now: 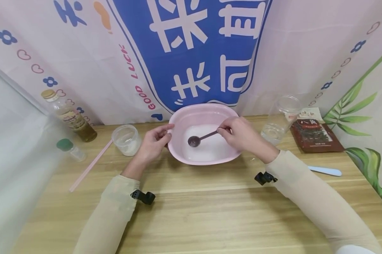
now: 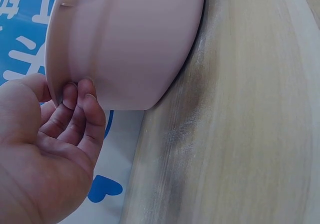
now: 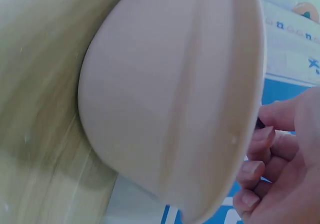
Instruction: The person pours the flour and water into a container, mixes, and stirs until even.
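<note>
My left hand (image 1: 153, 143) grips the pink basin (image 1: 207, 113) rim steady while my right hand (image 1: 241, 134) pinches the spoon (image 1: 198, 139), so I stir slowly, bowl low

A light wooden desk (image 1: 191, 211) is carrying everything, its grain running side to side. A pink basin (image 1: 207, 116) is sitting near the middle, toward 12 o'clock. Just beside it at 9 o'clock, a small clear tub (image 1: 126, 139) is standing. Farther toward 10 o'clock, a glass bottle (image 1: 68, 115) with a gold cap is standing, with a green-capped jar (image 1: 71, 149) near it and a pink straw (image 1: 90, 165) lying slanted. At 2 o'clock, a clear plastic cup (image 1: 280, 119) is standing beside a dark red packet (image 1: 316, 135). At 3 o'clock, a pale blue utensil (image 1: 325, 171) is lying flat.
</note>
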The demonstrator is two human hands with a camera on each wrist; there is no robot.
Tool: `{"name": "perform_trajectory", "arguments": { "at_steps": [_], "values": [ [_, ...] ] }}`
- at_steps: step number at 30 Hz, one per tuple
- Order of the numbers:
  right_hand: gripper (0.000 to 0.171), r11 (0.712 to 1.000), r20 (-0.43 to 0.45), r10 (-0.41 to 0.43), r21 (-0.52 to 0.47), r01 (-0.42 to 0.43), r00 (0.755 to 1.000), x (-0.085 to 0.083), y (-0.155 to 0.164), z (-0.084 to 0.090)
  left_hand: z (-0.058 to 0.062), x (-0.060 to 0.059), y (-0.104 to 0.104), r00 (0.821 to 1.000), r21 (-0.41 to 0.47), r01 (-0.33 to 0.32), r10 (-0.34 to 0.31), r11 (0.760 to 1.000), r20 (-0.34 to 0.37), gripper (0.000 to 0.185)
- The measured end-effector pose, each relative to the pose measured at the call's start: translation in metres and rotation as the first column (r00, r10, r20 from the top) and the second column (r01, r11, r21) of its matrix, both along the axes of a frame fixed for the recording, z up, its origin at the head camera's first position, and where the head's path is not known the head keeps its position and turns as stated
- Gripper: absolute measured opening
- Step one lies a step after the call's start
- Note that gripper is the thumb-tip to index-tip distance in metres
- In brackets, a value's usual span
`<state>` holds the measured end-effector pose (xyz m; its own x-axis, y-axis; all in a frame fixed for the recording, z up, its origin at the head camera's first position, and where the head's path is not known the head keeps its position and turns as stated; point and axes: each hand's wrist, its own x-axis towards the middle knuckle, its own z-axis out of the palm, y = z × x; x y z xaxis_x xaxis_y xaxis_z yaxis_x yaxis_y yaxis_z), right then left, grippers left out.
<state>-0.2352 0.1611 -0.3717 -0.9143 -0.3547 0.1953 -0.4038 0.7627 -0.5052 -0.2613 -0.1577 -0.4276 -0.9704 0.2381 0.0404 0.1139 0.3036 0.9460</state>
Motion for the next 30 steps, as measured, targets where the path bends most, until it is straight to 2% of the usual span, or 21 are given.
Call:
{"name": "perform_trajectory", "arguments": {
  "at_steps": [5,9,15,22,30],
  "values": [
    [0.018,0.996,0.046,0.085,-0.001,-0.085,0.995,0.007,-0.010,-0.003,-0.001,0.000,-0.001,1.000,-0.008,0.005,-0.005,1.000,-0.013,0.044],
    [0.018,0.991,0.025,0.109,0.077,-0.111,0.994,0.009,-0.016,-0.006,-0.001,0.000,0.000,1.000,-0.008,0.006,-0.006,1.000,-0.015,0.044],
    [0.018,0.987,-0.044,0.042,0.156,-0.034,0.998,0.007,-0.018,-0.006,0.001,0.000,0.000,1.000,-0.001,0.004,-0.004,1.000,-0.005,0.043],
    [0.018,0.985,-0.030,-0.039,0.170,0.044,0.999,0.001,-0.008,-0.004,0.001,0.001,0.001,1.000,-0.017,0.001,-0.001,1.000,0.001,0.043],
    [0.018,0.978,-0.061,-0.066,0.192,0.077,0.996,-0.004,0.004,-0.004,0.000,0.000,0.001,1.000,-0.022,-0.008,0.008,1.000,-0.002,0.043]
  ]
}}
